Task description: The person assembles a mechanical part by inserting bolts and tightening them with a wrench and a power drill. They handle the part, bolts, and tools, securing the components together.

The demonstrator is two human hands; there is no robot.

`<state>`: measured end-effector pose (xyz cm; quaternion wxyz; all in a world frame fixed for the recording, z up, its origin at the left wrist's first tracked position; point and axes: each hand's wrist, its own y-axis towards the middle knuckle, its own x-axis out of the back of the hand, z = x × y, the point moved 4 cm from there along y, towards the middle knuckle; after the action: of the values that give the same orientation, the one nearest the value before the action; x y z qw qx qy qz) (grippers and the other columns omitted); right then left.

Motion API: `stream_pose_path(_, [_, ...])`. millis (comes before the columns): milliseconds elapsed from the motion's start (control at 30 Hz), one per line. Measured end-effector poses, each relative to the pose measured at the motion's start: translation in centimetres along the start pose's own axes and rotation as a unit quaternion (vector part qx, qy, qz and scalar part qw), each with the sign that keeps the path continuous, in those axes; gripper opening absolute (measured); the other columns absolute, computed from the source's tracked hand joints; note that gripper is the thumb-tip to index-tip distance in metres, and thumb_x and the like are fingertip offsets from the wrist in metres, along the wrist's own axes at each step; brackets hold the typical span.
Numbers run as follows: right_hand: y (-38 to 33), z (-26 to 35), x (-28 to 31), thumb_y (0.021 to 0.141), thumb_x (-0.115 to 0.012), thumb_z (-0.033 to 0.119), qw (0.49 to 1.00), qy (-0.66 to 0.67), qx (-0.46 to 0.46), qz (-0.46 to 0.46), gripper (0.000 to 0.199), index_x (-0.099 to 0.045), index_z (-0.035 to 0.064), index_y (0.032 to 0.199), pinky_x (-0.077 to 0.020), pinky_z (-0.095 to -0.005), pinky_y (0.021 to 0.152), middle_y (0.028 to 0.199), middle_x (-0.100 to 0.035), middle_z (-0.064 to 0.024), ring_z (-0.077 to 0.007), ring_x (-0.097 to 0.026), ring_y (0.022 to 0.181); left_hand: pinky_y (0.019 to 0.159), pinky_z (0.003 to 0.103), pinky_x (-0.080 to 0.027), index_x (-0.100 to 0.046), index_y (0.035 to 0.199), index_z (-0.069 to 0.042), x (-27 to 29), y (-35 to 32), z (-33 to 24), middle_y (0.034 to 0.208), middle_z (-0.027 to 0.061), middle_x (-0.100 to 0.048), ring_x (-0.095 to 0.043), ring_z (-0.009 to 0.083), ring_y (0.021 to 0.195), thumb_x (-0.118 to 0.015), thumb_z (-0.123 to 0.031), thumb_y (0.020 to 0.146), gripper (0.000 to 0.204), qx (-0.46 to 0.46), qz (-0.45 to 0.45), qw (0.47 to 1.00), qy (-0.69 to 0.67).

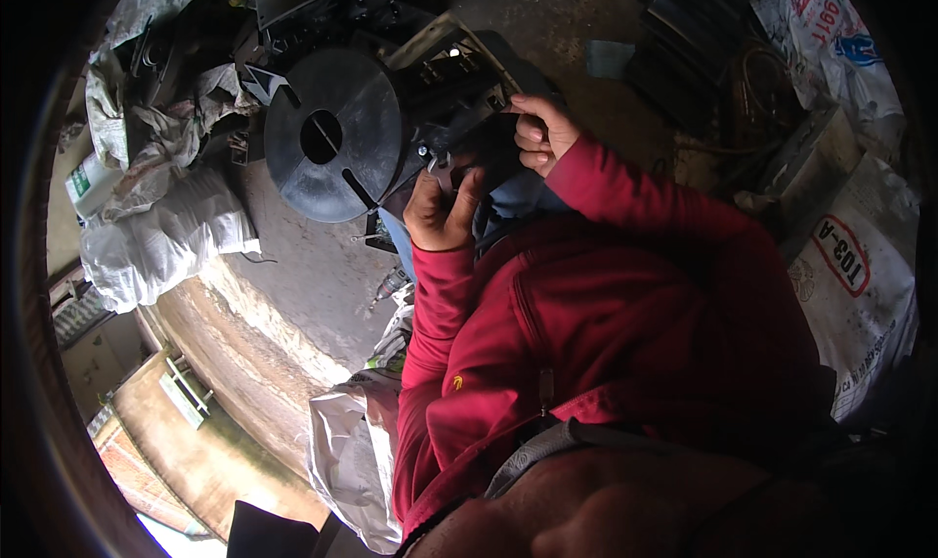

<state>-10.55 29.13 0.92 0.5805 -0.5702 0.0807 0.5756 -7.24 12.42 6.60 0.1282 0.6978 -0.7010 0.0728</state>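
Before me stands a dark machine with a large round grey metal disc (337,135), which has a hole at its middle and a slot near its edge. My left hand (442,213) is closed beside the disc, thumb and fingers around a flat metal piece (443,170) whose kind is unclear. Just above that piece shows a shiny bolt head (423,151). To the right, my right hand (544,135) has its fingers curled, the fingertips at the end of the machine's metal frame (495,62). What those fingers hold is hidden.
White sacks (166,231) lie on the left, and another white sack (357,455) rests by my left arm. A power drill (391,283) is on the floor below the disc. Printed sacks (850,294) and dark metal parts (689,40) stand on the right.
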Motion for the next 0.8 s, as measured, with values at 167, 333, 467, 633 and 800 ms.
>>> stream_pose_path(167, [0.5, -0.2, 0.0, 0.090, -0.063, 0.040, 0.999, -0.015, -0.005, -0.029, 0.032, -0.055, 0.0093, 0.092, -0.0211, -0.0185, 0.036, 0.050, -0.033, 0.0080, -0.0029, -0.026, 0.039, 0.069, 0.024, -0.049, -0.066, 0.099, -0.001, 0.1, 0.4, -0.8, 0.091, 0.0076, -0.070, -0.064, 0.0120, 0.076, -0.071, -0.002, 0.082, 0.017, -0.071, -0.022, 0.997, 0.038])
stream_pose_path(333, [0.6, -0.2, 0.1, 0.092, -0.060, 0.040, 0.999, -0.026, 0.015, -0.015, 0.027, -0.053, 0.0140, 0.087, -0.0210, -0.0189, 0.036, 0.050, -0.033, 0.0084, -0.0029, -0.025, 0.038, 0.073, 0.027, -0.053, -0.066, 0.099, -0.003, -1.0, 2.2, -3.2, 0.091, 0.0079, -0.070, -0.067, 0.0151, 0.084, -0.071, 0.002, 0.081, 0.020, -0.204, -0.050, 0.969, 0.130])
stream_pose_path(467, [-0.2, 0.3, -0.4, 0.094, -0.059, 0.038, 0.999, -0.039, 0.006, -0.026, 0.024, -0.053, 0.0168, 0.084, -0.0219, -0.0192, 0.036, 0.051, -0.034, 0.0089, -0.0024, -0.026, 0.039, 0.069, 0.029, -0.056, -0.067, 0.102, -0.008, -1.5, 3.0, -4.6, 0.094, 0.0092, -0.071, -0.070, 0.0198, 0.083, -0.075, 0.000, 0.076, 0.028, -0.280, -0.062, 0.911, 0.298])
stream_pose_path(633, [0.2, 0.0, -0.1, 0.093, -0.060, 0.037, 1.000, -0.015, 0.020, 0.015, 0.024, -0.052, 0.0170, 0.083, -0.0243, -0.0190, 0.037, 0.053, -0.036, 0.0096, -0.0013, -0.029, 0.042, 0.064, 0.030, -0.055, -0.068, 0.104, -0.012, -2.7, 3.5, -4.7, 0.091, 0.0076, -0.071, -0.070, 0.0212, 0.077, -0.077, -0.003, 0.074, 0.033, -0.295, -0.087, 0.903, 0.301])
stream_pose_path(800, [0.1, 0.1, -0.2, 0.093, -0.062, 0.035, 0.999, -0.009, 0.029, 0.022, 0.023, -0.052, 0.0171, 0.082, -0.0256, -0.0184, 0.038, 0.054, -0.037, 0.0097, -0.0009, -0.031, 0.043, 0.061, 0.031, -0.054, -0.068, 0.103, -0.013, -3.2, 4.0, -4.3, 0.089, 0.0076, -0.071, -0.070, 0.0228, 0.076, -0.078, -0.006, 0.074, 0.032, -0.306, -0.072, 0.898, 0.308])
